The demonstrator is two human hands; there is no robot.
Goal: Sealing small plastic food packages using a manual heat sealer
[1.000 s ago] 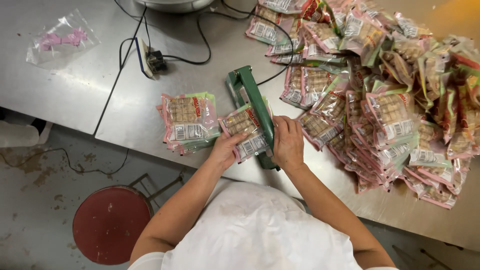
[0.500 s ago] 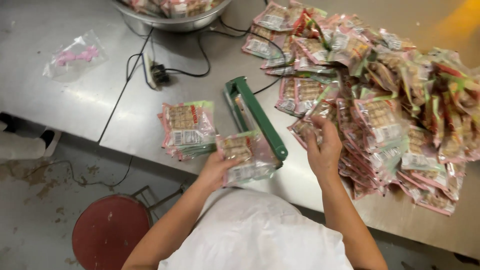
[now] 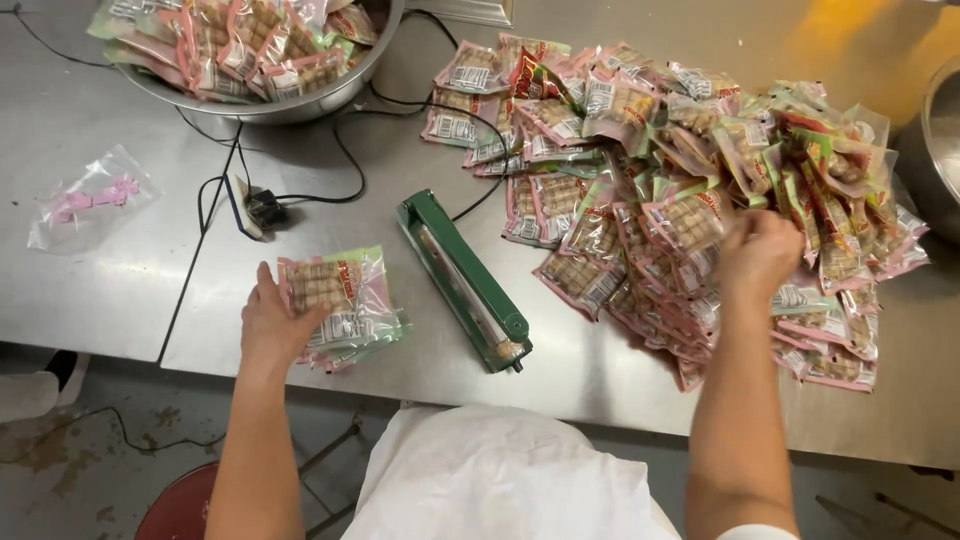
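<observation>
My left hand point(image 3: 272, 325) lies flat, fingers spread, on the small stack of clear plastic snack packets with pink and green edges point(image 3: 340, 308), pressing it to the steel table rather than gripping it; my right hand point(image 3: 757, 255) is curled into the big loose heap of the same filled packets point(image 3: 690, 200), fingers closed among them, though I cannot tell whether it has one packet pinched or only touches the pile.

To do this well, I judge the left palm should square the stack edges so the top packet does not slide off towards the table edge nearest me; light pressure is enough, since the film looks slippery and the contents lumpy. The right hand should pick a single packet by its open end, not a bunch; the heap is tangled and overlapping, so lifting straight up would likely drag neighbours along.

Between my hands lies the long green hand-lever heat sealer point(image 3: 465, 285), set slantwise and closed; its black cable point(image 3: 345, 165) runs away from me to a small plug block point(image 3: 262, 208) beyond my left hand. Further beyond the left hand stands a round metal bowl point(image 3: 340, 95) full of packets; far to the left of it lies a clear bag with something pink inside point(image 3: 90, 200). The grey steel table point(image 3: 600, 370) carries it all; a red round stool point(image 3: 180, 510) shows below my left arm.
</observation>
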